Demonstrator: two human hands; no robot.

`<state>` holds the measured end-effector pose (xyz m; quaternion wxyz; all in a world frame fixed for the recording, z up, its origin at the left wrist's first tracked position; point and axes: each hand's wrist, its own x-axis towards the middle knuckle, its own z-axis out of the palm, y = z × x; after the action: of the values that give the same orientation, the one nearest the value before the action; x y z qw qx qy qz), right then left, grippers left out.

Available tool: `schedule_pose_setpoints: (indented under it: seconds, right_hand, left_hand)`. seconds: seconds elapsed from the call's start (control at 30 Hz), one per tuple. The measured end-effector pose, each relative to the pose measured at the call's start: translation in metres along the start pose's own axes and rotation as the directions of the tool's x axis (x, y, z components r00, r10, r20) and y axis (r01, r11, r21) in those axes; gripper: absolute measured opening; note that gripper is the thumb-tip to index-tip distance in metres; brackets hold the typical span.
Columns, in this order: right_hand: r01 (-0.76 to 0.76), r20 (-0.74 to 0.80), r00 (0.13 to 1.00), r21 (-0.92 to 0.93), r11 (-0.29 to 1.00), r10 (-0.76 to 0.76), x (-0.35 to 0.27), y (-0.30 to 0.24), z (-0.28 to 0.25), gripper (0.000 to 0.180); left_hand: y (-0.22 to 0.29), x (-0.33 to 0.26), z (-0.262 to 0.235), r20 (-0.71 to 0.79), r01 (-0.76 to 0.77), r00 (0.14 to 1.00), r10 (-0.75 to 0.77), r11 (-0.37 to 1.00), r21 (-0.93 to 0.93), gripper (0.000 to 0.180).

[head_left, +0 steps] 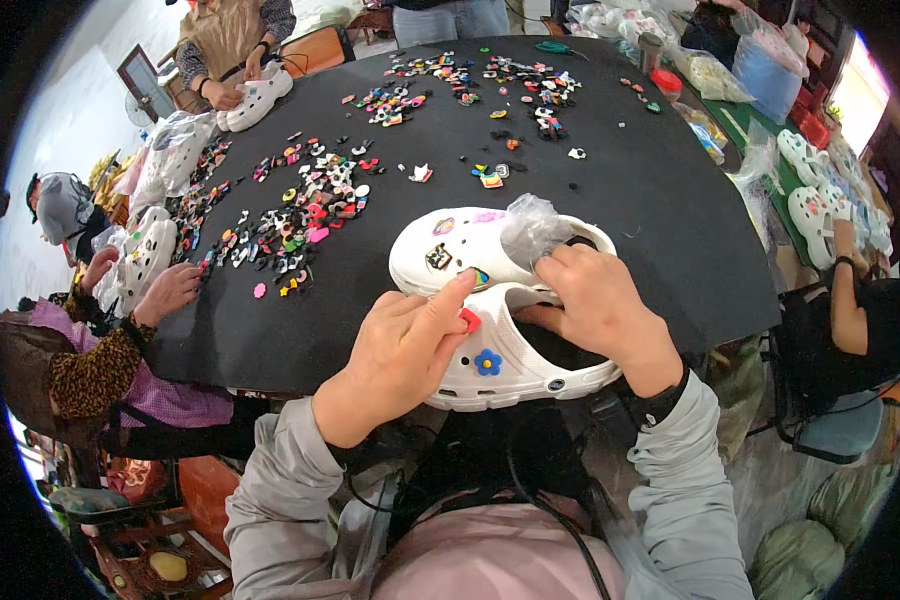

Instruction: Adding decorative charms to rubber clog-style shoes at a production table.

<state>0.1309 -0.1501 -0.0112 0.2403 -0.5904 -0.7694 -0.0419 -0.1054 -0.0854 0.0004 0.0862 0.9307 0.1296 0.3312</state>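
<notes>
Two white foam clogs with vent holes lie side by side at the table's near edge. On the near clog (515, 382) are a blue flower charm (488, 362) and a red charm (470, 320). My left hand (385, 350) is closed, its fingers pressed at the red charm on the clog's upper. My right hand (600, 300) grips the same clog at its opening, some fingertips hidden inside. The far clog (460, 245) carries a dark cat-like charm (438, 257), a pink one (490, 216) and others. Crumpled clear plastic (533, 228) sticks out of its opening.
Loose colourful shoe charms (320, 195) lie in heaps across the black table (670, 250). A person at the far left handles a white clog (255, 102); another at left sits by a bagged clog (148, 250). More clogs (810, 222) stand on a green table at right.
</notes>
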Motion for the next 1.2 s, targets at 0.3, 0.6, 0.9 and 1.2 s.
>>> schedule_pose_setpoints:
  seconds: [0.3,0.6,0.9,1.2]
  right_hand:
    - [0.117,0.049,0.992,-0.078,0.990,-0.113,-0.003,0.000,0.001,0.027]
    - [0.061,0.025,0.998,-0.069,0.996,-0.060,-0.001,-0.001,0.002,0.028]
    - [0.036,-0.044,0.998,-0.056,0.998,-0.039,-0.004,-0.002,0.005,0.029]
    - [0.003,-0.005,1.000,-0.072,0.997,-0.003,-0.003,-0.006,0.002,0.029]
  left_hand:
    - [0.007,0.009,0.014,0.097,-0.020,0.995,0.004,0.987,0.161,0.057]
    - [0.004,0.006,0.023,-0.027,0.033,0.999,-0.026,0.954,0.298,0.059]
    - [0.020,-0.005,0.004,0.057,0.136,0.988,-0.147,0.979,0.155,0.065]
    - [0.028,-0.017,0.019,0.074,0.066,0.994,-0.085,0.972,0.226,0.065]
